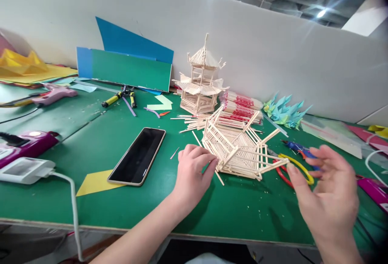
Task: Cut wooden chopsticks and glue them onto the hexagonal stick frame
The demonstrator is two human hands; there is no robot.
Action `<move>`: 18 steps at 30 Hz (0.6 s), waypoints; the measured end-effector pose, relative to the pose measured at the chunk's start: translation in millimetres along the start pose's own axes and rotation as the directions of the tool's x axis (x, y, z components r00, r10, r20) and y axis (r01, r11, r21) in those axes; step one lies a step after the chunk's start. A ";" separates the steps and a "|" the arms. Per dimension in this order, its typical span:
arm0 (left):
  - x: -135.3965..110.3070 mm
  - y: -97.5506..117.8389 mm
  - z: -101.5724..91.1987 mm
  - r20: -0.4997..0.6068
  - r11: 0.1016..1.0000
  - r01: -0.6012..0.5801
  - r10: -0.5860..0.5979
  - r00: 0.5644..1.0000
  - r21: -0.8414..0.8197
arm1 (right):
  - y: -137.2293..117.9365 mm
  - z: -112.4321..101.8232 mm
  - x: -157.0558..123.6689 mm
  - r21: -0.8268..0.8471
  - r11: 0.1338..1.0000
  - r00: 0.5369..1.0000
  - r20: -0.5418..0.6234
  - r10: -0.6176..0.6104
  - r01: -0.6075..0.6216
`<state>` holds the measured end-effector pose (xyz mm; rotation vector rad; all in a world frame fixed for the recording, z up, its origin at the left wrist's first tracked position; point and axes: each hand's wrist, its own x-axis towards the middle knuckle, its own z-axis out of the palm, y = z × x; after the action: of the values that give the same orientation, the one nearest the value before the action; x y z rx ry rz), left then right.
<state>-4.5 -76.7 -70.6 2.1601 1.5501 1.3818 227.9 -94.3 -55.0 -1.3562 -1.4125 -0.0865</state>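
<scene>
A hexagonal frame of thin wooden sticks [242,151] lies on the green table, with a slatted base and several posts sticking out. My left hand [194,167] pinches the frame's near left corner between thumb and index finger. To the right, my right hand [327,191] is raised with its fingers apart; its thumb tip is beside the end of a post, and I cannot tell if they touch. Behind the frame stands a two-tiered stick pagoda [200,82]. Scissors with red and yellow handles [298,169] lie partly behind the frame's right post.
Loose sticks [194,122] and red-wrapped stick bundles [241,104] lie behind the frame. A phone [138,155] rests on yellow paper [93,183]. Further out are pliers [119,96], a pink glue gun [54,93], a blue glue gun [298,149], folded blue paper [286,110] and a white charger cable [74,203].
</scene>
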 end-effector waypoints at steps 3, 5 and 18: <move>-1.7 5.4 9.2 0.066 0.999 0.021 -0.018 0.998 -0.040 | 21.1 4.8 -22.0 0.157 0.950 0.963 0.022 0.269 -0.269; -1.0 9.6 16.4 0.087 0.997 0.044 -0.039 0.995 -0.063 | 31.4 9.5 -33.1 0.172 0.912 0.928 0.113 0.356 -0.371; 3.4 19.6 34.6 -0.026 0.965 0.175 -0.183 0.983 -0.197 | 44.6 23.9 -32.2 0.086 0.899 0.867 0.321 0.383 -0.429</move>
<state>34.4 -70.1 -76.8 1.8415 1.5129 1.4618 236.4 -83.7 -113.4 -1.5529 -1.3099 0.5182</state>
